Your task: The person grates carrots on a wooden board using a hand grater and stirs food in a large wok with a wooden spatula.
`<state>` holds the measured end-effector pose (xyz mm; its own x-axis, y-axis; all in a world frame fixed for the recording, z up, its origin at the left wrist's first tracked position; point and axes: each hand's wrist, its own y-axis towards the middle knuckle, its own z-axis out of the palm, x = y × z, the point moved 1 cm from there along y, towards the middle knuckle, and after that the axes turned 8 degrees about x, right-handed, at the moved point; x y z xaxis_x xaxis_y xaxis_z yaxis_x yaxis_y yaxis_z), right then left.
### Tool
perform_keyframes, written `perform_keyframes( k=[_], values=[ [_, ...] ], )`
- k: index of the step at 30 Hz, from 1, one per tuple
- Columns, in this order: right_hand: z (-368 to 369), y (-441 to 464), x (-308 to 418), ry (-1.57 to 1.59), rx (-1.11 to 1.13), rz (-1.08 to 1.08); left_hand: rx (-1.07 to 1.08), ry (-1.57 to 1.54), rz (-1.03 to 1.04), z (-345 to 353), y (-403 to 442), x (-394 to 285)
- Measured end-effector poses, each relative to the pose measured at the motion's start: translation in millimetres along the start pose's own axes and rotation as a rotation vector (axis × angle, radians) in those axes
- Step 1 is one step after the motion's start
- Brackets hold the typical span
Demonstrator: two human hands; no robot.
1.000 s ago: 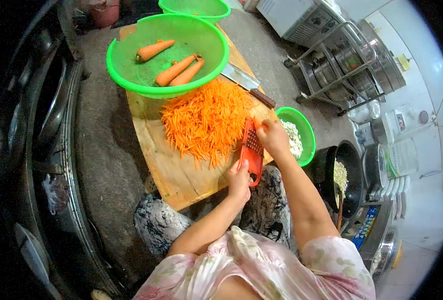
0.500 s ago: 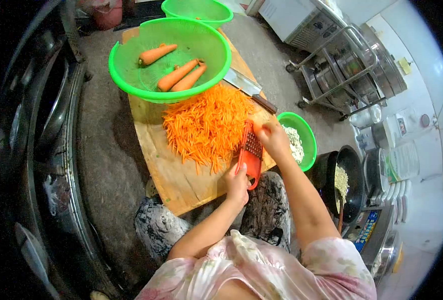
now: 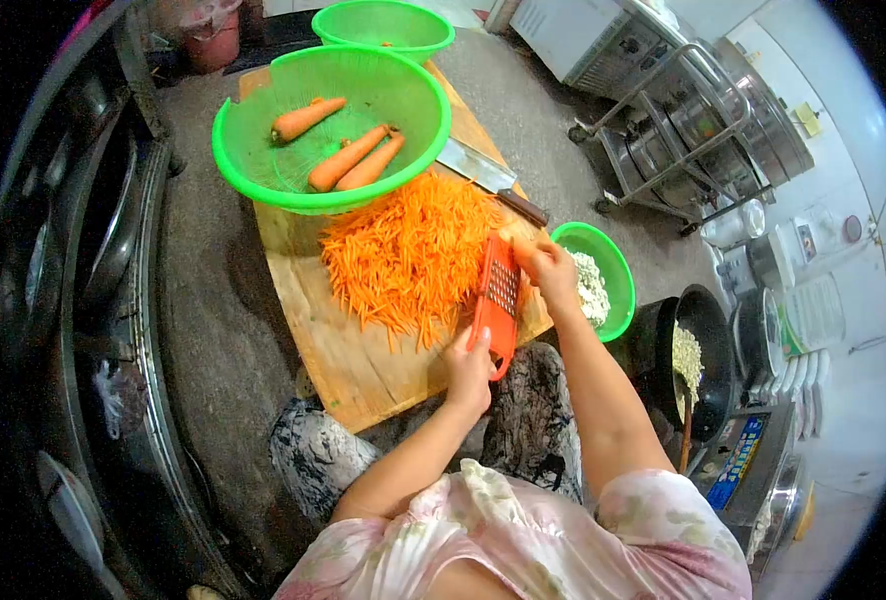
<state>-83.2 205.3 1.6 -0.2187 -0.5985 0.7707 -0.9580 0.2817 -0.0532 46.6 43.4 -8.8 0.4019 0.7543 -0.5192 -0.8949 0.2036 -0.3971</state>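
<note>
My left hand (image 3: 469, 372) is wrapped around the lower end of a red grater (image 3: 498, 300), which slants over the wooden board's near right side. At the grater's upper end, my right hand (image 3: 548, 270) pinches a carrot piece, mostly hidden by the fingers. A large heap of shredded carrot (image 3: 403, 260) lies on the board (image 3: 313, 340), just left of the grater. Beyond the heap, a green basket (image 3: 225, 160) holds whole carrots (image 3: 308, 120). A cleaver (image 3: 478, 166) rests flat along the board's right edge.
To the right of the board stands a green bowl (image 3: 625, 290) of white crumbly food. Farther right, a black wok (image 3: 708, 410) holds pale food and a wooden-handled utensil. Another green basket (image 3: 443, 40) is at the far end. A metal rack (image 3: 148, 380) runs along the left.
My right hand has moved slightly along the grater, staying near its upper end. The grater's face has turned a little, and the whole view has shifted slightly.
</note>
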Motion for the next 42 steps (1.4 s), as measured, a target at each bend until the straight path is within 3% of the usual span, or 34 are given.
perform_keyframes(
  k=[1, 5, 6, 9, 11, 12, 13, 17, 21, 22, 24, 25, 28, 30, 32, 35, 36, 42],
  values=[
    [-15.6, -27.1, 19.3, 0.204, 0.036, 0.175, -0.017, 0.032, 0.04, 2.5, -1.5, -4.9],
    [-11.8, -68.4, -40.5, 0.271, -0.228, 0.054, -0.008, 0.153, 0.169, 10.7, -0.6, -38.9],
    [-3.7, -83.7, -27.6, 0.513, -0.155, 0.189, 0.018, 0.17, 0.241, 10.4, 1.7, -44.1],
    [39.1, -85.9, -12.7, 0.746, -0.112, 0.2, 0.019, 0.308, 0.381, -2.7, 12.2, -54.6],
    [73.5, -74.3, -18.9, 0.088, -0.14, -0.043, 0.009, 0.41, 0.389, -13.4, 10.8, -66.3],
    [85.1, -72.1, -4.5, 0.034, -0.16, -0.142, 0.013, 0.453, 0.371, -16.8, 5.5, -76.9],
    [92.7, -77.8, 20.5, -0.021, -0.163, -0.096, 0.015, 0.496, 0.348, -19.7, 0.1, -87.4],
    [115.7, -52.2, 55.1, 0.052, -0.072, -0.085, -0.007, 0.487, 0.419, -29.8, -0.6, -105.8],
    [110.5, -30.5, 49.1, -0.025, -0.005, -0.132, -0.008, 0.464, 0.335, -17.5, -2.2, -107.8],
    [105.0, -19.9, 35.9, -0.082, -0.001, -0.274, 0.003, 0.46, 0.319, -18.1, -0.2, -102.3],
    [86.7, -0.9, -1.8, 0.214, 0.169, -0.165, 0.023, 0.445, 0.297, -18.1, 9.3, -86.4],
    [65.0, -3.6, -6.5, 0.213, 0.134, -0.113, 0.037, 0.362, 0.257, -16.7, 11.7, -80.2],
    [-5.6, -61.8, 53.4, 0.276, 0.055, 0.06, 0.042, 0.14, 0.139, -5.9, 11.5, -63.4],
    [-27.3, -86.9, 60.2, -0.071, -0.035, -0.202, 0.04, 0.008, 0.045, -10.8, 18.1, -47.7],
    [-35.2, -119.1, 70.8, -0.253, 0.01, -0.411, 0.032, -0.063, -0.019, -11.6, 24.2, -34.5],
    [-25.8, -161.7, 87.4, -0.474, 0.178, -0.488, 0.018, -0.151, -0.048, -10.3, 21.2, -33.0],
    [-14.6, -154.7, 88.8, -0.543, 0.129, -0.489, 0.024, -0.172, -0.05, -17.8, 25.9, -25.4],
    [36.8, -21.3, 71.9, -0.731, 0.04, -0.34, -0.016, -0.164, -0.044, -11.6, 25.6, -34.2]
  ],
)
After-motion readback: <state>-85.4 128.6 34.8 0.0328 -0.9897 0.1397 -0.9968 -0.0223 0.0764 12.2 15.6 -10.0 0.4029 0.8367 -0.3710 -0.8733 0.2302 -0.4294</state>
